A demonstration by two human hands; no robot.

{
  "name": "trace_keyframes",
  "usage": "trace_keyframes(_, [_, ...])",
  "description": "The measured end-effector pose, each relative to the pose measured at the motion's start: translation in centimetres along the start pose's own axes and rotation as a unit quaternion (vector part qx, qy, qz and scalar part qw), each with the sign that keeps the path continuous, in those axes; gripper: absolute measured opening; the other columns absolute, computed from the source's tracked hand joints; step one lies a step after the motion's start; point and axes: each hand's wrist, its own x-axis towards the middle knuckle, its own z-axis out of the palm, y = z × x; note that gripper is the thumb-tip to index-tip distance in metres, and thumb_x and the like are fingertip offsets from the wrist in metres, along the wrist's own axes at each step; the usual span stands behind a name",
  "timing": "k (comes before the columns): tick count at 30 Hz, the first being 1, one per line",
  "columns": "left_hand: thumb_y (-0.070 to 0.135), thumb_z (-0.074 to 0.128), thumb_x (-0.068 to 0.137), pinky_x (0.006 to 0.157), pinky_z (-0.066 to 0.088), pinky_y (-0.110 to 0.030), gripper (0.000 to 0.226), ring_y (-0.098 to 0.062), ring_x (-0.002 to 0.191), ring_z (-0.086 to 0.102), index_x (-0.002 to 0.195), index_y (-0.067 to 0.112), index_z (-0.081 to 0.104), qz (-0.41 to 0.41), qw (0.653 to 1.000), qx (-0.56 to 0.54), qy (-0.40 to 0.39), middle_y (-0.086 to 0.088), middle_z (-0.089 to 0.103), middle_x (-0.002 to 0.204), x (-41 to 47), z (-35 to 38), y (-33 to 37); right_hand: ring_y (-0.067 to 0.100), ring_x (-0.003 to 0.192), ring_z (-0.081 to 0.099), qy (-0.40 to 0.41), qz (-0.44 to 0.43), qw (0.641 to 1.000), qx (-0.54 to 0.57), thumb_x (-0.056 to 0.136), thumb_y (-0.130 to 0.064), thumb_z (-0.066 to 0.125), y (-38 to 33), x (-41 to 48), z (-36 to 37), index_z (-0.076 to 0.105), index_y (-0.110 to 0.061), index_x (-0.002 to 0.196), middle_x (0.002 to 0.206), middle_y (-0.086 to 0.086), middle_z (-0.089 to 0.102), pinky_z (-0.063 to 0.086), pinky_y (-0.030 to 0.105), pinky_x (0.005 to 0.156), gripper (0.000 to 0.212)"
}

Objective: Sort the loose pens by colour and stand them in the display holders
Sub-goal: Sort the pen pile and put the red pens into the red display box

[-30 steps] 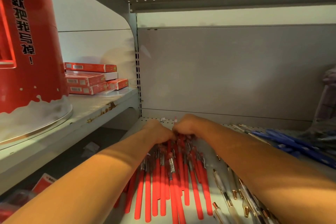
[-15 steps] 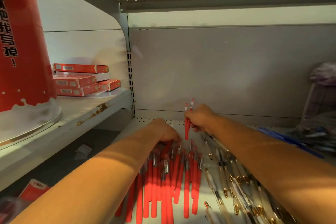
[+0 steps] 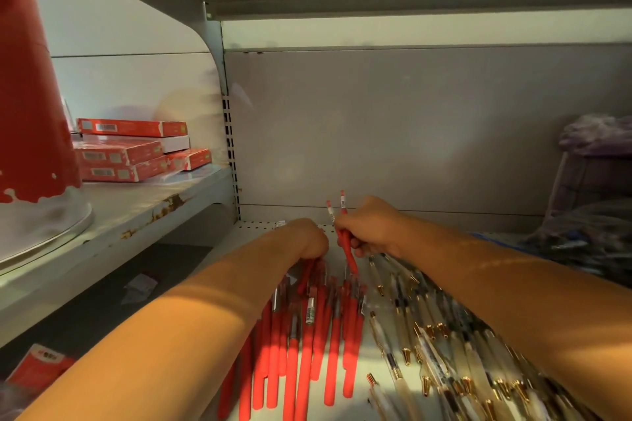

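Several loose red pens lie side by side on the pale shelf in front of me. My right hand grips two red pens, lifted off the pile and tilted nearly upright, their white-labelled ends sticking up above the fist. My left hand rests curled on the far end of the red pile, its fingers closed over the top of a red pen. Clear pens with gold tips lie spread to the right, partly under my right forearm. No display holder is in view.
Blue pens show behind my right forearm. A blurred grey-purple bundle stands at far right. On the left, a higher shelf carries stacked red boxes and a big red display stand. The grey back panel closes the rear.
My right hand has picked two red pens out of the pile and raised them upright, then tilted them slightly. My left hand has stayed on the pile's far end.
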Motion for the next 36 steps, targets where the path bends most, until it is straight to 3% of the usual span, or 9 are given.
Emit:
trace_keyframes(2, [0.015, 0.049, 0.100, 0.077, 0.051, -0.031, 0.028, -0.024, 0.097, 0.063, 0.120, -0.001, 0.058, 0.016, 0.998, -0.052, 0.031, -0.016, 0.062, 0.116, 0.2, -0.5, 0.1, 0.010, 0.046, 0.056, 0.010, -0.009, 1.000, -0.001, 0.092, -0.012, 0.060, -0.1, -0.5, -0.1, 0.068, 0.002, 0.087, 0.070, 0.011, 0.066, 0.049, 0.020, 0.043, 0.016])
trace_keyframes(5, [0.013, 0.048, 0.100, 0.049, 0.038, -0.022, 0.019, -0.014, 0.059, 0.048, 0.088, 0.003, 0.057, 0.047, 0.984, -0.122, 0.124, -0.007, 0.053, 0.075, -0.1, -2.5, 0.2, 0.009, 0.045, 0.059, 0.022, -0.035, 0.999, 0.001, 0.092, -0.009, 0.061, 0.0, -1.2, -0.3, 0.068, 0.004, 0.087, 0.070, 0.012, 0.068, 0.049, 0.020, 0.044, 0.015])
trace_keyframes(7, [0.017, 0.047, 0.102, 0.045, 0.034, -0.023, 0.028, -0.013, 0.054, 0.044, 0.076, 0.008, 0.050, 0.068, 0.972, -0.154, 0.167, -0.004, 0.047, 0.067, -0.7, -4.1, 0.1, 0.010, 0.046, 0.061, 0.020, -0.043, 0.999, 0.005, 0.092, -0.009, 0.062, 0.2, -1.8, -0.4, 0.068, 0.004, 0.087, 0.071, 0.013, 0.068, 0.050, 0.020, 0.045, 0.015])
trace_keyframes(13, [0.013, 0.054, 0.098, 0.051, 0.050, -0.026, 0.012, -0.017, 0.068, 0.060, 0.089, 0.006, 0.057, 0.063, 0.959, -0.260, 0.094, -0.009, 0.060, 0.081, -4.4, -7.0, -0.9, 0.014, 0.050, 0.065, -0.020, -0.001, 1.000, -0.007, 0.091, -0.012, 0.067, 0.7, -4.3, -0.3, 0.067, 0.003, 0.089, 0.066, 0.011, 0.065, 0.052, 0.021, 0.050, 0.015])
trace_keyframes(20, [0.010, 0.060, 0.095, 0.049, 0.057, -0.027, 0.008, -0.019, 0.058, 0.068, 0.099, 0.003, 0.059, -0.038, 0.977, -0.201, -0.053, -0.013, 0.067, 0.084, -9.9, -5.7, -4.2, 0.014, 0.054, 0.069, -0.093, 0.035, 0.994, -0.035, 0.089, -0.006, 0.069, 0.2, -8.3, 1.9, 0.066, 0.001, 0.093, 0.062, 0.008, 0.067, 0.056, 0.021, 0.053, 0.008])
trace_keyframes(25, [0.005, 0.064, 0.092, 0.057, 0.061, -0.028, 0.010, -0.024, 0.062, 0.073, 0.099, -0.002, 0.062, -0.042, 0.977, -0.194, -0.077, -0.016, 0.073, 0.070, -12.6, -3.6, -5.7, 0.015, 0.053, 0.068, -0.132, -0.004, 0.989, -0.068, 0.087, -0.008, 0.072, -0.3, -10.7, 3.5, 0.070, -0.001, 0.085, 0.057, 0.007, 0.067, 0.056, 0.020, 0.052, 0.008])
trace_keyframes(29, [0.017, 0.073, 0.088, 0.065, 0.062, -0.034, 0.028, -0.025, 0.071, 0.075, 0.112, 0.006, 0.062, -0.013, 0.988, -0.154, -0.004, -0.015, 0.072, 0.096, -13.3, -2.4, -5.9, 0.013, 0.048, 0.066, -0.112, -0.052, 0.982, -0.145, 0.086, -0.022, 0.075, -0.3, -11.6, 4.5, 0.071, -0.006, 0.078, 0.056, 0.004, 0.069, 0.054, 0.018, 0.049, 0.018])
trace_keyframes(33, [0.032, 0.070, 0.090, 0.067, 0.062, -0.034, 0.030, -0.023, 0.072, 0.074, 0.105, 0.010, 0.057, 0.044, 0.994, -0.051, 0.091, -0.009, 0.066, 0.093, -14.0, -1.9, -6.1, 0.009, 0.042, 0.060, -0.048, -0.099, 0.969, -0.223, 0.090, -0.044, 0.065, 0.5, -11.6, 4.3, 0.068, -0.018, 0.074, 0.056, -0.002, 0.068, 0.046, 0.018, 0.043, 0.032])
trace_keyframes(36, [0.043, 0.064, 0.090, 0.073, 0.060, -0.037, 0.035, -0.024, 0.081, 0.070, 0.106, 0.012, 0.058, 0.075, 0.990, -0.015, 0.120, -0.008, 0.067, 0.095, -14.7, -1.4, -7.1, 0.001, 0.066, 0.064, -0.008, -0.171, 0.928, -0.332, 0.087, -0.060, 0.057, 1.9, -11.9, 3.5, 0.060, -0.039, 0.092, 0.082, -0.014, 0.068, 0.050, 0.020, 0.059, 0.021])
